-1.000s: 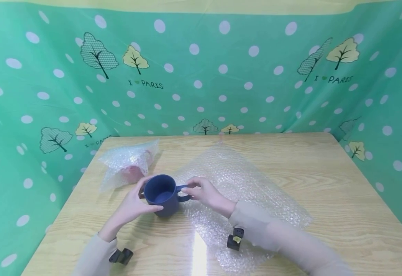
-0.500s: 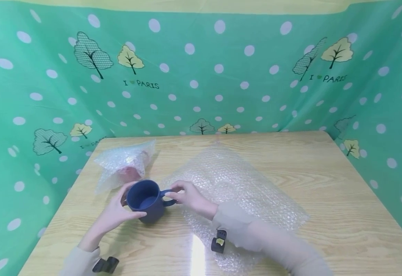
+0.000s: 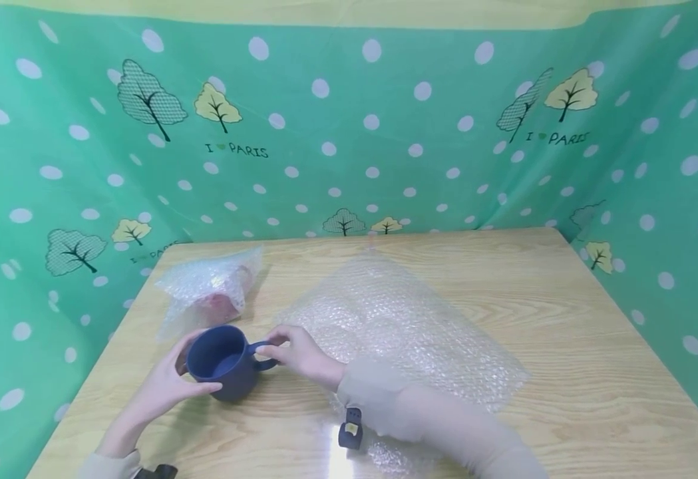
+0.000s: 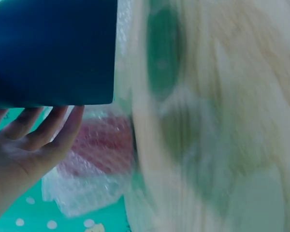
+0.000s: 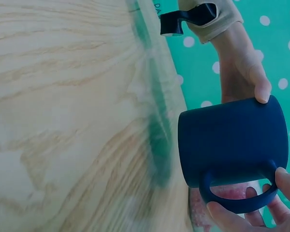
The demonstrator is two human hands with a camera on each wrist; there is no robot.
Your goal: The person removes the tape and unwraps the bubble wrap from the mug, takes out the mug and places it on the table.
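A dark blue mug point(image 3: 235, 380), its mouth up and its inside bare, is held between both hands close over the wooden table, left of the bubble wrap sheet point(image 3: 420, 332). My left hand point(image 3: 166, 382) grips the mug's body from the left, thumb on the near side and fingers around the far side. On the other side, my right hand point(image 3: 297, 352) pinches the mug's handle point(image 5: 239, 204) between thumb and fingers. Behind the mug lies a bubble-wrapped bundle point(image 3: 205, 286) with something reddish-pink inside.
The bubble wrap sheet lies flat with a corner toward the back edge of the wooden table point(image 3: 594, 372); my right forearm crosses over its near part. A green dotted cloth point(image 3: 372, 159) hangs behind and along both sides.
Both hands have carried the mug to the left and toward the near side, away from the bubble wrap sheet. Their hold on it looks the same, and the bundle has stayed put.
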